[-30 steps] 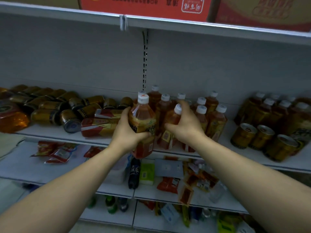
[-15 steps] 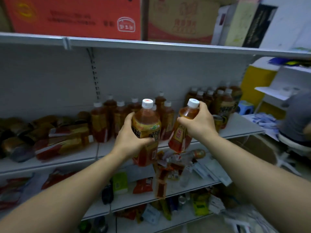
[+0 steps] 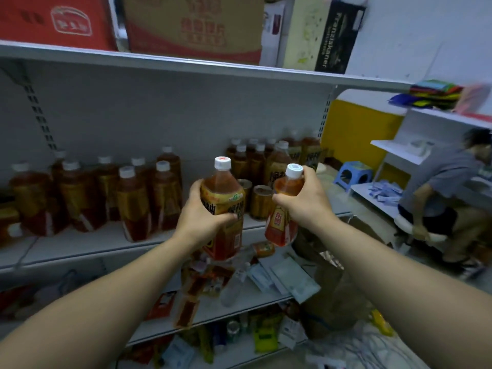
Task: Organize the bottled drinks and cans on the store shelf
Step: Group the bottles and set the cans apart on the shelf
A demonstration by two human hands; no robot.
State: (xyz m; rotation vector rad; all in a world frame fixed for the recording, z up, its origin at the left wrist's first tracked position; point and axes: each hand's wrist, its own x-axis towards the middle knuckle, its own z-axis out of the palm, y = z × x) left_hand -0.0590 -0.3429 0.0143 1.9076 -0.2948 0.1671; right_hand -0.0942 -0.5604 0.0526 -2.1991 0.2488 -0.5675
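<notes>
This is a small shop. A metal display shelf carries rows of identical tea bottles and gold cans. Printed cartons are stacked on top, and packets crowd the lower levels.

A grey metal shelf unit with a plain grey back panel fills the left and middle of the view. On its top board stand a red carton, a brown carton and a black box. To the right, the wall is white above a yellow panel. A blue plastic stool stands near a white rack topped with a stack of coloured sheets. A person in a grey shirt sits there, bent forward. The light is dim and bluish.
</notes>
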